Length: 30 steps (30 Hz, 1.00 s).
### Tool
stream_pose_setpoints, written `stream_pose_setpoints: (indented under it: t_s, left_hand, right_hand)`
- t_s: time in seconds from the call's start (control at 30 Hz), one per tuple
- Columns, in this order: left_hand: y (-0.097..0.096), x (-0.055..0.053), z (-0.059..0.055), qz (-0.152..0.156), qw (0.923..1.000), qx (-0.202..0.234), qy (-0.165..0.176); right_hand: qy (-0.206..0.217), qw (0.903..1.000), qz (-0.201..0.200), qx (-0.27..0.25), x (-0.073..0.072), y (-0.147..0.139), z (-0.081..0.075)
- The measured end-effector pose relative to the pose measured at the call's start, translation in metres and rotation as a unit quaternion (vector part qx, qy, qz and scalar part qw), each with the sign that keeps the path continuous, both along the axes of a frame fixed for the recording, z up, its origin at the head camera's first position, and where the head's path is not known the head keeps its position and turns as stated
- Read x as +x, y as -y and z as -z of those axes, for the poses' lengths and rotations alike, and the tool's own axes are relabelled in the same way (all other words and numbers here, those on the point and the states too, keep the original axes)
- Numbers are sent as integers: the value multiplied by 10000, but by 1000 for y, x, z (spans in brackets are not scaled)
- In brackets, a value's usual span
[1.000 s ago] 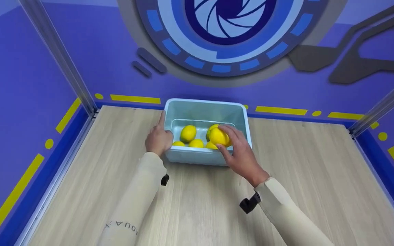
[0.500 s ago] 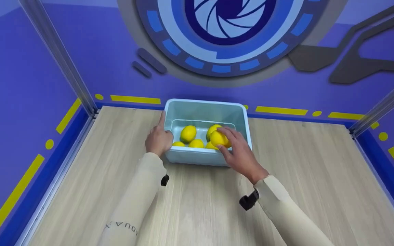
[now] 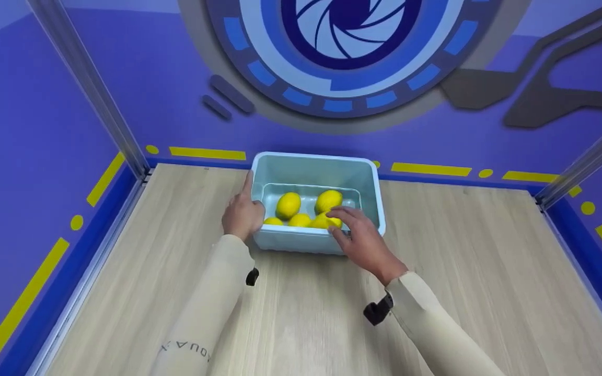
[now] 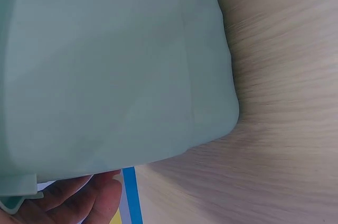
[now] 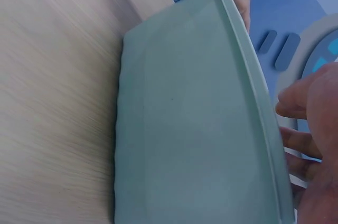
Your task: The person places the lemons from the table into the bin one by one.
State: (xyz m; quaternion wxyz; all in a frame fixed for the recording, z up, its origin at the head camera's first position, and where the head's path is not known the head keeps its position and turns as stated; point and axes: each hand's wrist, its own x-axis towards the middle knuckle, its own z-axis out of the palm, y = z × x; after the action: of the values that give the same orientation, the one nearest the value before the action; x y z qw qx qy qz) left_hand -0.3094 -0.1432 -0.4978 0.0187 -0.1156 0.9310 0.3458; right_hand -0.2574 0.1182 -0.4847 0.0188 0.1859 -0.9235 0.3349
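Observation:
A pale blue-green plastic bin [image 3: 301,241] stands near the back wall, with several yellow lemons [image 3: 288,205] on its floor. My left hand [image 3: 242,215] grips the bin's left side at the rim; the index finger lies straight along it. Curled fingers [image 4: 100,197] show beside the bin's edge in the left wrist view. My right hand [image 3: 363,240] reaches over the front rim, its fingers and thumb around the right end of a lemon [image 3: 324,221] low in the bin. In the right wrist view the bin's wall [image 5: 195,108] hides that lemon.
Pale wood-grain tabletop [image 3: 489,271] surrounds the bin. A blue-purple printed panel [image 3: 426,141] rises close behind it, and metal corner posts [image 3: 94,94] frame the sides. Black straps [image 3: 379,309] sit at both wrists.
My right hand has lowered its lemon from above the others to the bin's floor near the front wall. The upper right lemon now shows fully. The left hand and the bin have stayed put.

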Motion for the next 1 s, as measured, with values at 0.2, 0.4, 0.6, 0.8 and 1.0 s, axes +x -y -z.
stream_pose_setpoints:
  t_s: [0.2,0.4,0.6,0.8,1.0]
  left_hand:
    - [-3,-1,1,4,10000,-36,35]
    - [-10,-2,0,51,9982,-530,-262]
    - [-12,2,-8,281,9904,-1267,-484]
    - [-7,12,-36,384,9880,-1171,-932]
    - [-25,43,-61,892,9726,-1373,-1648]
  right_hand:
    - [78,9999,107,-93,4,-3,0]
    - [-521,9982,301,-67,8,-12,1]
    - [-725,9961,497,55,14,-21,-5]
    - [-267,9980,540,-186,22,-23,-22]
    - [-304,9982,453,-250,33,-29,-41]
